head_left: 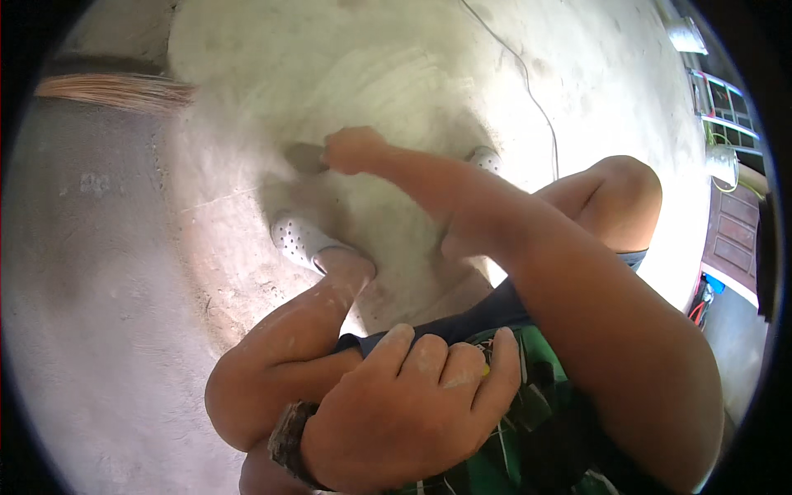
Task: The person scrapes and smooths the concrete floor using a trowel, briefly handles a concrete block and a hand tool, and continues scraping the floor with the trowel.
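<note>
My right hand (355, 149) is closed, low over the pale floor in front of my feet. A flat grey piece (305, 157) juts out from its left side; motion and shadow blur it, so its kind is unclear. Close to my body, my left hand (404, 404) is held back upward over my green patterned shirt (536, 355). Its dusty fingers are bent a little and apart, and nothing shows in them. A dark band (290, 441) circles that wrist. The pale floor (396, 74) beneath my right hand carries whitish swirling smears.
Light perforated clogs (297, 239) are on my feet, either side of the work area. At the far left lies a bundle of thin brown bristles (120, 89). A thin cable (528, 78) crosses the floor ahead. A metal rack (730, 107) and brown cabinet (733, 231) stand at right.
</note>
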